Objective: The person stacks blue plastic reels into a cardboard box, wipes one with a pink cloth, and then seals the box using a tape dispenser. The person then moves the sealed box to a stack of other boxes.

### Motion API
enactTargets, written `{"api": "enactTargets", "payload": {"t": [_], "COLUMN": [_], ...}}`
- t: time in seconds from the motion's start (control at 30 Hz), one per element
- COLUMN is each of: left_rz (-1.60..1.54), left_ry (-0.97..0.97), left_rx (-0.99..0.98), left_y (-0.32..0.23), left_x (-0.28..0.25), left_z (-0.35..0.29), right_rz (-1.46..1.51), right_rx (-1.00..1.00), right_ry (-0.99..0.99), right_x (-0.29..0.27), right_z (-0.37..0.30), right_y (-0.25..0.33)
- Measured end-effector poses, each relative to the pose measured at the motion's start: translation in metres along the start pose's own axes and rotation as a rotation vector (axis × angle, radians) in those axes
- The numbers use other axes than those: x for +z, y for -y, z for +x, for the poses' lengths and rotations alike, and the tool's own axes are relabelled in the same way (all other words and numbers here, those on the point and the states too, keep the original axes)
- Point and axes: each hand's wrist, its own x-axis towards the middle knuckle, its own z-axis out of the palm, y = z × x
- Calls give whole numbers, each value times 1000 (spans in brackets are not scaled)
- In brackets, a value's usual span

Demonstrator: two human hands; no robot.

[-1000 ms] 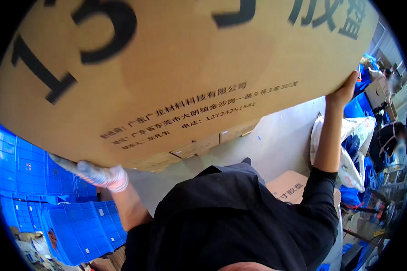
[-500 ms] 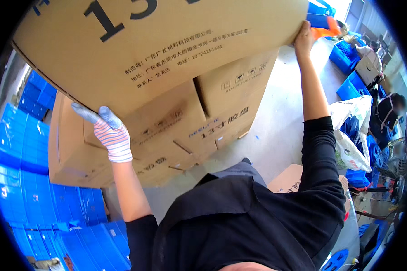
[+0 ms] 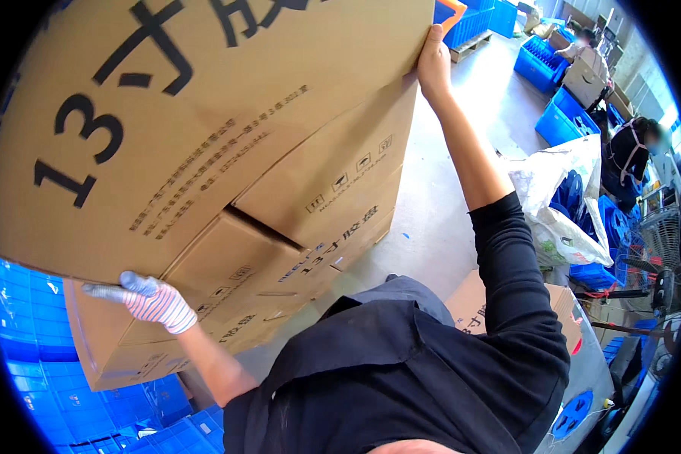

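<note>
A large brown cardboard box [image 3: 227, 83] with dark printing fills the upper left, tilted and held up in both my hands. My left hand [image 3: 159, 303], in a striped glove with grey fingertips, grips its lower edge. My bare right hand [image 3: 435, 66] is closed over its upper right edge, thumb on the near face. Beneath the held box stand stacked cardboard boxes [image 3: 340, 189] of the same kind. A dark gap shows between two of them. The far side of the held box is hidden, so I cannot tell whether it rests on the stack.
Blue plastic crates [image 3: 30, 325] are stacked at the left. Another cardboard box [image 3: 469, 295] stands by my right side. Along the right are a white sack [image 3: 533, 178] with dark blue things inside, blue bins [image 3: 556, 121], a fan [image 3: 662, 276] and seated people [image 3: 628, 159].
The held box has swung left and turned, showing more of its printed face. Both my hands have moved left with it, the left one lower. The surroundings have shifted in view too.
</note>
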Motion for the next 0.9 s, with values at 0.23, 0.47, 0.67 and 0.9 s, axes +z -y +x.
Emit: {"api": "enactTargets", "payload": {"t": [0.23, 0.47, 0.67, 0.9], "left_rz": [71, -140, -63, -253], "left_ry": [-142, -189, -175, -141], "left_rx": [27, -38, -123, 283], "left_y": [2, -26, -30, -6], "left_x": [17, 11, 6, 14], "left_z": [4, -7, -7, -21], "right_rz": [-12, 65, 28, 30], "right_rx": [-41, -78, -125, -171], "right_ry": [50, 56, 24, -291], "right_x": [-3, -1, 7, -36], "right_z": [-1, 3, 0, -40], "right_y": [-11, -12, -10, -19]}}
